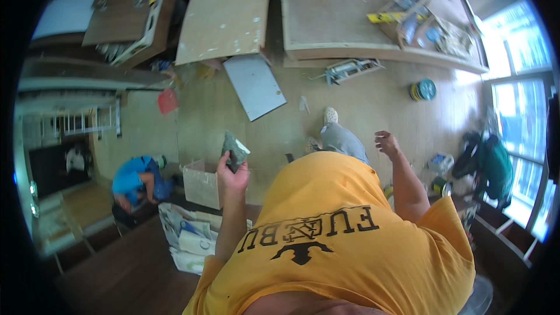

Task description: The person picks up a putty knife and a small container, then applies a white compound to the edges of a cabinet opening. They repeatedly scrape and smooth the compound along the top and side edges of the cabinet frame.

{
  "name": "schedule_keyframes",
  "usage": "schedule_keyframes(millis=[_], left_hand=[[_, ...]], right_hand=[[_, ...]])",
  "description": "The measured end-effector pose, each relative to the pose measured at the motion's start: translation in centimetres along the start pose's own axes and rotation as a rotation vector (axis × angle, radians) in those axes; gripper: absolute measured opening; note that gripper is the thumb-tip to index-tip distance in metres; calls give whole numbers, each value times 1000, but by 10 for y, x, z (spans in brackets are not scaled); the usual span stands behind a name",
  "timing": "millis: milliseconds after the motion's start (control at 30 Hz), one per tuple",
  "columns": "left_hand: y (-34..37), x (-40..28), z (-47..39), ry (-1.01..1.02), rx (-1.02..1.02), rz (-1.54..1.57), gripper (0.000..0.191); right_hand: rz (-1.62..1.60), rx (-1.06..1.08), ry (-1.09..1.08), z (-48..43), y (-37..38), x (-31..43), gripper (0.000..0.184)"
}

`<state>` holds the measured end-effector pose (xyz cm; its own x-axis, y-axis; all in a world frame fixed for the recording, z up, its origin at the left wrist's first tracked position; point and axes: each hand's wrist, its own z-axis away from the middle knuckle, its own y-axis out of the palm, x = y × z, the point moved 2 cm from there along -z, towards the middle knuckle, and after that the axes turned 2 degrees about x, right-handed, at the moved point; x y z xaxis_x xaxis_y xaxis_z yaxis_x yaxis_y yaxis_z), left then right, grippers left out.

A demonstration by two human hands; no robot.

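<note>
My left hand (234, 175) holds up a dark grey-green, wedge-shaped piece (235, 151) with a whitish edge; its material is hard to tell. The thumb and fingers grip its lower end. Out to the other side, my right hand (387, 142) hangs over the floor with its fingers loosely bent and apart, and nothing shows in it. Between the hands are my yellow T-shirt (323, 183) and one grey trouser leg (343, 140). A white panel (255, 87) lies beyond my left hand, leaning or resting by a wooden board (225, 17).
A large wooden platform (323, 22) carries tools and scraps. On the floor stand a bucket (423, 89), a tool carrier (350, 71), a red dustpan (167, 100) and a pale box (201, 186). People crouch at left, in blue (133, 179), and right, in green (496, 168).
</note>
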<state>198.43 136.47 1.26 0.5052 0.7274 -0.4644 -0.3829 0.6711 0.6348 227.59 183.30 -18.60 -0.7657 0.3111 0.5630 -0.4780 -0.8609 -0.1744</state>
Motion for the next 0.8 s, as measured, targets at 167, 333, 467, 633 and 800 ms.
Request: schedule_keyframes(millis=[167, 333, 467, 633, 800], left_hand=[[-1, -3, 4, 69, -115, 52, 18], [13, -21, -9, 176, -156, 45, 16], [38, -41, -16, 322, -188, 49, 14], [57, -48, -13, 399, -239, 106, 14], [47, -34, -15, 396, -268, 153, 24]], right_hand=[[106, -22, -98, -29, 4, 105, 35], [222, 95, 34, -102, 11, 113, 24], [351, 126, 81, -139, 27, 149, 22], [347, 236, -12, -171, 53, 235, 25], [330, 279, -134, -198, 85, 315, 26]])
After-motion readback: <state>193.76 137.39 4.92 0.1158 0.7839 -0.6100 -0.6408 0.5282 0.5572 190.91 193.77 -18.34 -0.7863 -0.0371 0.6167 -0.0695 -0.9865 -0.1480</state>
